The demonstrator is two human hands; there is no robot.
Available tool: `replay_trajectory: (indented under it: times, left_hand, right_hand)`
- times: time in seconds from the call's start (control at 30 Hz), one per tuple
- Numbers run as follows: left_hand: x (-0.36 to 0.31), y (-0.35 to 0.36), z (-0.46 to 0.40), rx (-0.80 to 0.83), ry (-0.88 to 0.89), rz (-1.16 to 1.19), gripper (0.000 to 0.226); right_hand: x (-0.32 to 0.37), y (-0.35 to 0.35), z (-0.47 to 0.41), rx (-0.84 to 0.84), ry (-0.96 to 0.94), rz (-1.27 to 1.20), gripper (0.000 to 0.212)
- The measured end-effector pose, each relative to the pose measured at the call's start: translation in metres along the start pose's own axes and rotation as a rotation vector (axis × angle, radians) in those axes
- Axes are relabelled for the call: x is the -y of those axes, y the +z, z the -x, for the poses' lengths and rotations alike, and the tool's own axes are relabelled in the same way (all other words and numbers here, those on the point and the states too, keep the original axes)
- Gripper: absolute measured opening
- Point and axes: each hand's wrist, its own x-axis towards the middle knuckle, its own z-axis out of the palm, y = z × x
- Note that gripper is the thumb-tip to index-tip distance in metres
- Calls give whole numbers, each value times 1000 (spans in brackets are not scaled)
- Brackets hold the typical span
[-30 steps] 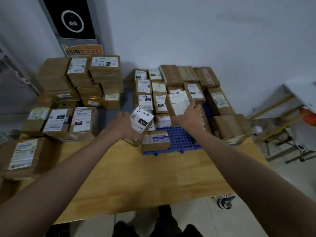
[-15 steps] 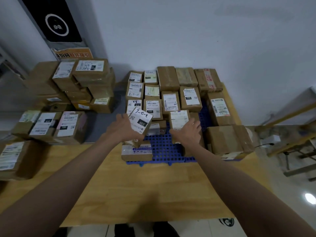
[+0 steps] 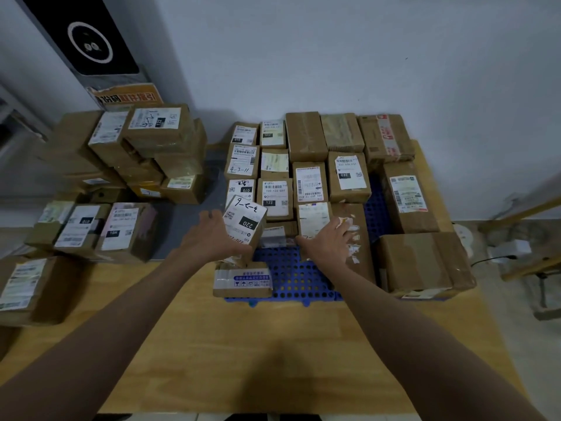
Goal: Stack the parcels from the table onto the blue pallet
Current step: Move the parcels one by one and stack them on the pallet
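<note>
So my left hand has its fingers wrapped round a small parcel with a "220" label, tilted, held just above the blue pallet at its 9 o'clock edge. Right hand lies flat, fingers straight, pressing on a labelled box near the pallet's middle. Packed boxes fill the pallet from 12 to 3 o'clock. More parcels wait at 9 o'clock on the wooden table.

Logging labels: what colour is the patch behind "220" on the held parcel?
Black, with white digits, on the parcel in the left hand; head view.
</note>
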Motion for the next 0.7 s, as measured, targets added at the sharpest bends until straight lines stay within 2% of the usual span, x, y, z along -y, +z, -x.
replay_trajectory:
  times: [0.5, 0.7]
  left_hand:
    - [0, -2, -22, 12, 17, 31, 111]
    - [4, 0, -23, 6, 43, 33, 110]
  right_hand:
    - [2, 31, -20, 19, 21, 12, 107]
    - [-2, 43, -23, 2, -1, 131, 113]
